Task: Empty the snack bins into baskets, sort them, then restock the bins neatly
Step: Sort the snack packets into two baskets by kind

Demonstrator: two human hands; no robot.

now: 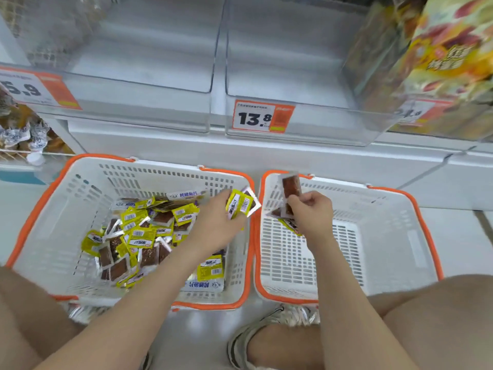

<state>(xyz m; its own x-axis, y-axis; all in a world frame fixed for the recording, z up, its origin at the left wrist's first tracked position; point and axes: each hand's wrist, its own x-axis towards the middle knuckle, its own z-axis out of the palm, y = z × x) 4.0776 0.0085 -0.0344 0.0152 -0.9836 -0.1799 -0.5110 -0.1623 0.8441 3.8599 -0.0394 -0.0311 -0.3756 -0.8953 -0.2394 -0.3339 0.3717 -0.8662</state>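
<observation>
The left hand (218, 222) grips yellow snack packets (238, 205) above the full left basket (53, 209); the right hand (313, 213) pinches brown packets (291, 186) over the right basket (386, 236).

We're looking at a shop aisle here: orange-and-white price labels, the 13.8 tag (262, 116) in the middle and the 5.9 tag (34, 88) at the left, are hanging on clear plastic bins (138, 62) along a white shelf (186, 145). Two orange-rimmed shopping baskets, the left basket (53, 222) and the right basket (394, 236), are sitting on the floor (202, 337), snack packets (138, 236) are lying heaped in the left one, and bagged goods (448, 54) are crowding the far right.
</observation>
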